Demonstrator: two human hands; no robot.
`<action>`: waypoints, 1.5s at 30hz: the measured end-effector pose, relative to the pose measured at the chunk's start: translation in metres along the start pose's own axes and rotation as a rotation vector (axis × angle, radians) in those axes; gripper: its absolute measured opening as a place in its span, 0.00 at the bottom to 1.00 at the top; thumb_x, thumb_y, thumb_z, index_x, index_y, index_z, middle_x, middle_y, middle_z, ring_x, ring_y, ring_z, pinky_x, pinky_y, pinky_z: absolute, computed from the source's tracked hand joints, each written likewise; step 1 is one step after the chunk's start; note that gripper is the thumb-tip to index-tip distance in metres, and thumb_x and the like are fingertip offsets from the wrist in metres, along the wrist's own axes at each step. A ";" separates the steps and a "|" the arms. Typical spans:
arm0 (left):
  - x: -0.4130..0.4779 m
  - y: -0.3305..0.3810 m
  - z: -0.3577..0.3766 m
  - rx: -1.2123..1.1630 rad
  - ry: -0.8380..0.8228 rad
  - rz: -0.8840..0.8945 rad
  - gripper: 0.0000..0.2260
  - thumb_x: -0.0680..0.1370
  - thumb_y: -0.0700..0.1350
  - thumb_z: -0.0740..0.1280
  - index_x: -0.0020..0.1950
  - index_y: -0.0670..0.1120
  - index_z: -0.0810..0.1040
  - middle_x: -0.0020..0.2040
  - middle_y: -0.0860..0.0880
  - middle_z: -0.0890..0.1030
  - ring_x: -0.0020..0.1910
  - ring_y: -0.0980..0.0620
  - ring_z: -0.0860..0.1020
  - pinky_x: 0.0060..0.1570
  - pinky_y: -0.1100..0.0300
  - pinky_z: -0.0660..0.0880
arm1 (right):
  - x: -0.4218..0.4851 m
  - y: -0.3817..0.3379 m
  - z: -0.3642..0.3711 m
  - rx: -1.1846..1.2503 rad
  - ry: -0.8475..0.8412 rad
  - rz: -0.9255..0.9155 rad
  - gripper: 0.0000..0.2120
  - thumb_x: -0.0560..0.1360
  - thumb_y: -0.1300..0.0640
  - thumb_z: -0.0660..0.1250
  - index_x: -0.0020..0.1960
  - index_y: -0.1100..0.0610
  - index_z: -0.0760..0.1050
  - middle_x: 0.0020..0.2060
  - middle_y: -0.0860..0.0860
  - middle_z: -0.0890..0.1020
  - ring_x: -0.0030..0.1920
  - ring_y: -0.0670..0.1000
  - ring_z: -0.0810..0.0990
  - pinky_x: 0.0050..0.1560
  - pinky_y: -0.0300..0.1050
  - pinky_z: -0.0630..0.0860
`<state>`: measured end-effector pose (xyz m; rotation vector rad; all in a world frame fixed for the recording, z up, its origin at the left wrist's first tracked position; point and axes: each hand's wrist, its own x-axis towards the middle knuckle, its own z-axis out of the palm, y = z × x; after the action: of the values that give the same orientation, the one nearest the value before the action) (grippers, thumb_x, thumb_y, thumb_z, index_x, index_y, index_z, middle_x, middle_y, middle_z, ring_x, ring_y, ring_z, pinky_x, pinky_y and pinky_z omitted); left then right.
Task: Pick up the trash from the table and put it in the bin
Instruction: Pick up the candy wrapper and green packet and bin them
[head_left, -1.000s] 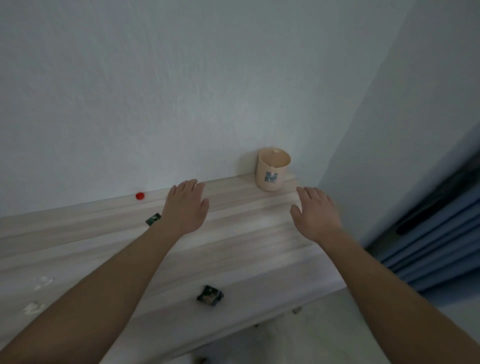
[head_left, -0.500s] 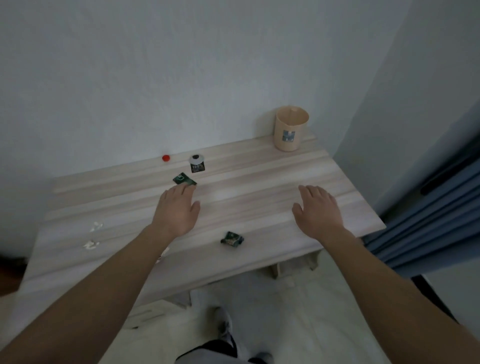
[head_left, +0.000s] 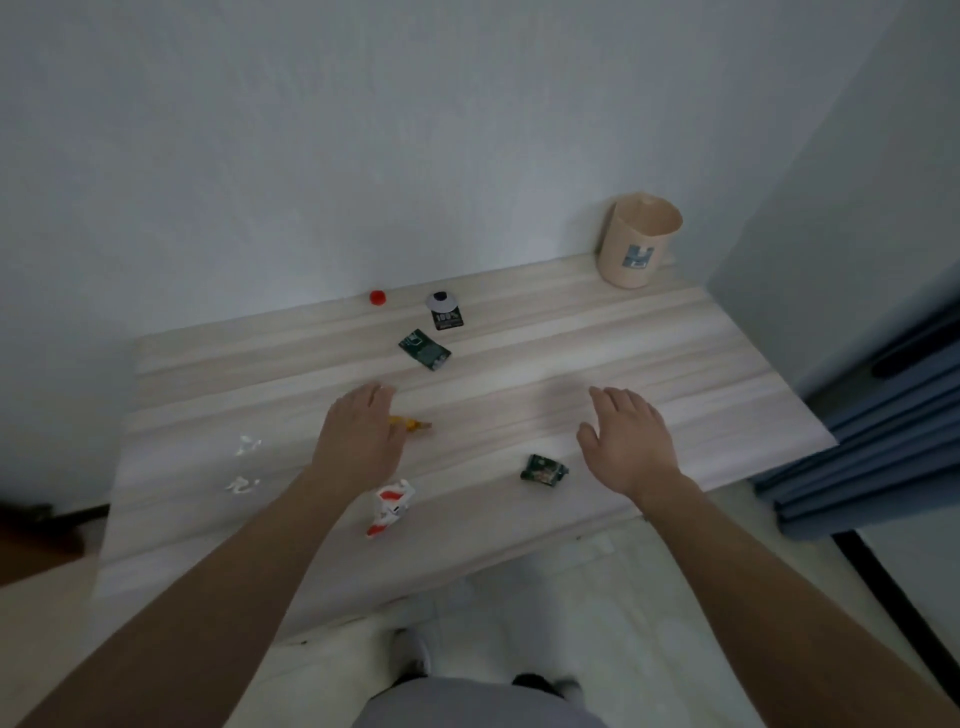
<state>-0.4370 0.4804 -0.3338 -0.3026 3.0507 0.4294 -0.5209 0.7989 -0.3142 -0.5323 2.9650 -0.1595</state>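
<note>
Both hands are out over the pale wooden table (head_left: 597, 358), palms down, fingers straight and loose, gripping nothing. Whether they touch the wood I can't tell from here.

Litter is scattered all round them. The left hand (head_left: 358, 441) covers one end of a yellow wrapper (head_left: 414, 424), whose other end pokes out by the knuckles. Just beside that wrist, toward the near edge, lies a red-and-white wrapper (head_left: 390, 506), crumpled. Left of the forearm lie two small white scraps (head_left: 248, 446), one behind the other, too blurred to identify.

Beyond the left fingertips a flat green wrapper (head_left: 424, 349) lies at an angle. Just behind it is a black packet (head_left: 445, 313) with "100%" printed on it, and a small red cap (head_left: 377, 296) sits near the wall.

The right hand (head_left: 626, 436) hangs well apart from the left. A crumpled dark green wrapper (head_left: 544, 469) lies just beside its thumb, between the two arms.

Now the bin (head_left: 638, 241): a beige cup with a blue label, upright in the far right corner against the wall, well away from every piece of trash. Its mouth tilts away from me; I see only a strip of inner wall, so I can't tell what's inside.

A blue curtain (head_left: 883, 447) hangs just past the table's right edge.
</note>
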 end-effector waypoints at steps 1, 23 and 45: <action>-0.002 -0.010 0.005 -0.008 -0.016 0.003 0.22 0.80 0.49 0.57 0.73 0.42 0.64 0.73 0.40 0.66 0.71 0.41 0.64 0.72 0.46 0.61 | 0.001 -0.010 0.009 -0.008 -0.019 0.004 0.27 0.79 0.48 0.53 0.75 0.58 0.59 0.71 0.55 0.68 0.71 0.57 0.63 0.71 0.53 0.60; -0.025 -0.060 0.114 -0.016 -0.410 0.065 0.21 0.75 0.48 0.63 0.68 0.50 0.66 0.67 0.46 0.67 0.63 0.43 0.69 0.54 0.49 0.74 | 0.036 -0.031 0.127 0.067 -0.323 0.085 0.23 0.78 0.51 0.56 0.71 0.56 0.62 0.67 0.54 0.70 0.65 0.57 0.68 0.63 0.53 0.69; -0.014 -0.064 0.131 -0.152 -0.320 -0.045 0.06 0.80 0.48 0.60 0.48 0.46 0.70 0.49 0.46 0.72 0.46 0.45 0.73 0.41 0.53 0.69 | 0.045 -0.035 0.151 0.132 -0.327 0.061 0.07 0.78 0.56 0.60 0.52 0.58 0.72 0.45 0.56 0.74 0.38 0.57 0.73 0.37 0.46 0.68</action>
<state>-0.4082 0.4595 -0.4754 -0.2778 2.7004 0.6409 -0.5295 0.7386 -0.4636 -0.4067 2.6273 -0.2357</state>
